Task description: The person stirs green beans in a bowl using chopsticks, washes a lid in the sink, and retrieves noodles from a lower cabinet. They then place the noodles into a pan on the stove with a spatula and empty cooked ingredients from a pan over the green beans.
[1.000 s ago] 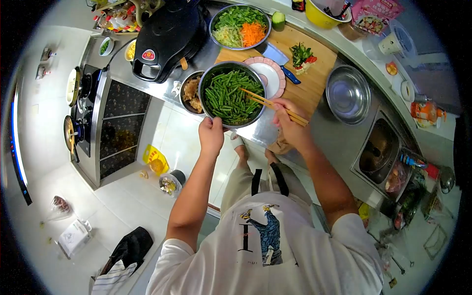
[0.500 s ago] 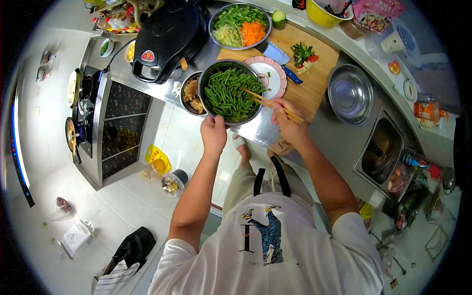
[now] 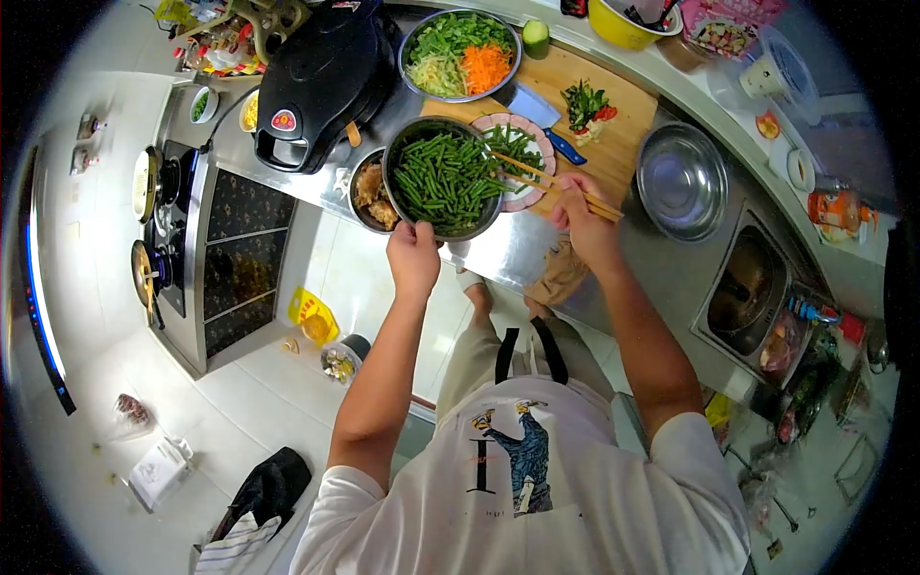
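Note:
My left hand (image 3: pixel 415 257) grips the near rim of a metal bowl (image 3: pixel 470 233) full of cut green beans (image 3: pixel 443 177). A pair of wooden chopsticks (image 3: pixel 548 179) is held in my right hand (image 3: pixel 582 211). Their tips reach over a pink-rimmed white plate (image 3: pixel 542 153), where a heap of green beans (image 3: pixel 516 146) now lies. The bowl overlaps the plate's left edge. Partly behind the bowl stands a smaller bowl of browned food pieces (image 3: pixel 372 190).
A cutting board (image 3: pixel 613 153) carries a knife (image 3: pixel 551 125) and chopped peppers (image 3: pixel 586 105). Behind stand a bowl of shredded vegetables (image 3: pixel 460 57) and a black electric griddle (image 3: pixel 321 86). An empty metal basin (image 3: pixel 682 182) sits right, near the sink (image 3: pixel 743 287).
Green beans have come from the bowl onto the plate, which held only a few bits before. My right hand and the chopsticks have shifted right and slightly up.

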Demonstrator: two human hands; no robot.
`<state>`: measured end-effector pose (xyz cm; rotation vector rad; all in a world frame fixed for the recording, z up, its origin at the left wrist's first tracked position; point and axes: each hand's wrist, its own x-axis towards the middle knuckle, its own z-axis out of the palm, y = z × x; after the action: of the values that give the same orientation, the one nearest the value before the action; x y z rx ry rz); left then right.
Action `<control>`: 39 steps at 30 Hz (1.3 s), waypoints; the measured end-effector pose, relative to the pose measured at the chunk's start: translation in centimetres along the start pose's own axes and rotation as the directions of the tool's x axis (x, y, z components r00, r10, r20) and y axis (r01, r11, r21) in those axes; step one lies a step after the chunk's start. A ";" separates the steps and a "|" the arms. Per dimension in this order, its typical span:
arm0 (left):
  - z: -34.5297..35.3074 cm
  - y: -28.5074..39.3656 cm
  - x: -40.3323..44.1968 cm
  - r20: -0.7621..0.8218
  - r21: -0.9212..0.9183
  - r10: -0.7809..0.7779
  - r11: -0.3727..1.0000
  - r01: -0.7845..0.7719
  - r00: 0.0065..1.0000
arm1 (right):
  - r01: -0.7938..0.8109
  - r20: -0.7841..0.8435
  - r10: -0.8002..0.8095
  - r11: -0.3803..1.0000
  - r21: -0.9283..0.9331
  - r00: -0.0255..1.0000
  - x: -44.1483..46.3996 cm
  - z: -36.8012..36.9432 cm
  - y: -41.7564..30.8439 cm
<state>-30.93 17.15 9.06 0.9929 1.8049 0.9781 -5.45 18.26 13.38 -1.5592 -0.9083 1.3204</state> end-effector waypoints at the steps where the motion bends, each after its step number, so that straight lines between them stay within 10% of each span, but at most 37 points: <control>1: 0.0 0.2 0.0 0.001 -0.006 -0.006 1.000 0.006 1.000 | 0.000 0.001 0.000 1.000 0.001 1.000 0.0 0.2 -0.6; 29: -0.9 0.2 1.0 -0.018 0.100 0.051 0.994 -0.049 0.999 | 0.021 -0.106 -0.025 0.999 -0.034 0.994 0.3 1.1 0.0; 34: -0.9 0.4 0.8 0.061 0.114 0.029 0.993 -0.036 0.998 | -0.139 0.101 0.133 0.989 0.058 0.986 -0.1 4.4 0.1; 39: -0.6 1.7 0.3 0.064 0.127 0.000 0.992 -0.008 0.998 | 0.096 0.050 -0.095 0.995 -0.030 0.994 0.4 6.5 2.6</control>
<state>-31.15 17.89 10.73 1.0940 1.8305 0.8326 -11.77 18.73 10.48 -1.4955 -1.0267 1.2855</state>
